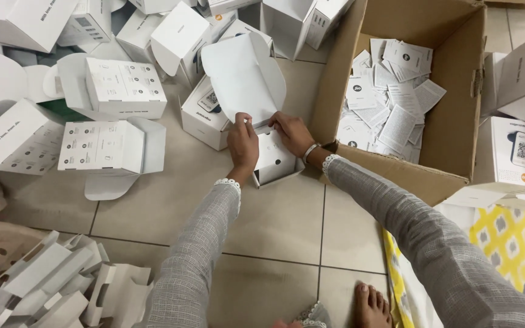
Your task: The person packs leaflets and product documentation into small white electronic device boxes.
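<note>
Head view: left hand (242,146) and right hand (293,133) both grip small white box (273,159); cardboard carton (451,140) alongside.

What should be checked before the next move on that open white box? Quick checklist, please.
1. Left hand on the small white box: ok, gripping its left edge.
2. Right hand on it too: ok, at the top right edge.
3. Lid flap open and upright: ok.
4. Box contents: cannot tell; only a white insert shows.
5. Cardboard carton within reach: ok, beside the right wrist, with leaflets inside.
6. Tile floor under the box: ok.
</note>
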